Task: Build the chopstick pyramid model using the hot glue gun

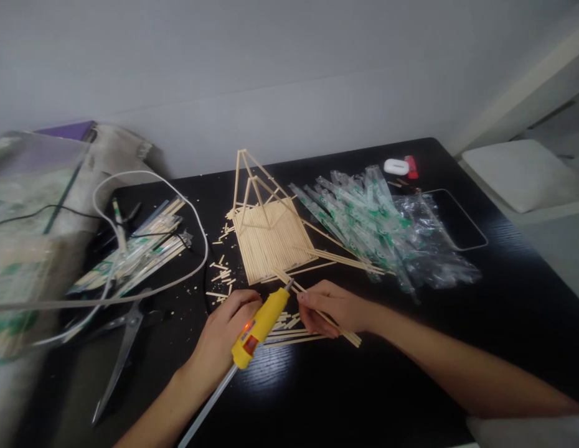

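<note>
My left hand [224, 333] is wrapped round a yellow hot glue gun [261, 326], its small light glowing orange and a clear glue stick [208, 404] sticking out of its rear. The nozzle points up and right, at the chopsticks [334, 323] gripped in my right hand [334, 308]; whether it touches them I cannot tell. Just beyond both hands lies a flat panel of wooden sticks [275, 242], with a triangular stick frame [256, 193] standing at its back left. Cut stick pieces [284, 320] and longer sticks lie under and between my hands.
Wrapped chopsticks [144, 249], a looping white cable [203, 218] and pliers [131, 323] occupy the left side. Plastic wrappers [364, 218] cover the right, beside a dark phone-like slab [457, 218] and a white case [396, 167]. A wall [289, 81] rises behind the table.
</note>
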Demonstrator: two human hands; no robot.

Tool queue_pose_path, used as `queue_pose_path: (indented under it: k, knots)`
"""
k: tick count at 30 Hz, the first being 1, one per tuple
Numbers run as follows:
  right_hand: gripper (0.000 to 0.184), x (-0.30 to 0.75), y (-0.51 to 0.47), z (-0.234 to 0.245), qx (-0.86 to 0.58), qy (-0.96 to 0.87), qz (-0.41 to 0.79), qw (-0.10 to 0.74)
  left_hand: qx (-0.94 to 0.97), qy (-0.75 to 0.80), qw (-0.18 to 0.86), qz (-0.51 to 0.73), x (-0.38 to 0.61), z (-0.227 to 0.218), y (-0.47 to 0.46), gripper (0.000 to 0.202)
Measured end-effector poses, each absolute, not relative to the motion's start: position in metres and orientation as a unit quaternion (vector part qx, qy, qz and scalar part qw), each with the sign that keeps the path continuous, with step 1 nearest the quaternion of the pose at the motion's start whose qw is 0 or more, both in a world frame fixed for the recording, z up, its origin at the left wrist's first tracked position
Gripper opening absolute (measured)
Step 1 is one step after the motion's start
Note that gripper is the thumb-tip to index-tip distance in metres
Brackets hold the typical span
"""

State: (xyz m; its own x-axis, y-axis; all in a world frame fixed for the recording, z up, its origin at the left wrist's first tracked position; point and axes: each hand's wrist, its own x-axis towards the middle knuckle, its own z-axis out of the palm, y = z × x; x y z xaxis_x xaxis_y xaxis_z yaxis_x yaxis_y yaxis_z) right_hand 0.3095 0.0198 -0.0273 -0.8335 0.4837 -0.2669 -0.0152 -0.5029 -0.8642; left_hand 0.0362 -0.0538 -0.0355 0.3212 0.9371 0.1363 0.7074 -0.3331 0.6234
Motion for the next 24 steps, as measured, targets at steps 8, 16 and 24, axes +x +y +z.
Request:
queue_pose_path:
  k: [8,16,24]
  knots:
    - [0.060,0.3102,0.0202,-0.0258,-0.248,-0.488,0.823,0.150,0.766,0.547,0.219,0.258,0.0355,-0.0350,-0.0512,0.023]
    - [0.060,0.3100,0.0195,-0.0267,-0.253,-0.491,0.822,0.141,0.763,0.555,0.198,0.265,0.0328,-0.0363,-0.0511,0.024]
    - [0.061,0.3111,0.0196,-0.0268,-0.262,-0.503,0.812,0.136,0.761,0.547,0.238,0.256,0.0317,-0.0395,-0.0520,0.021]
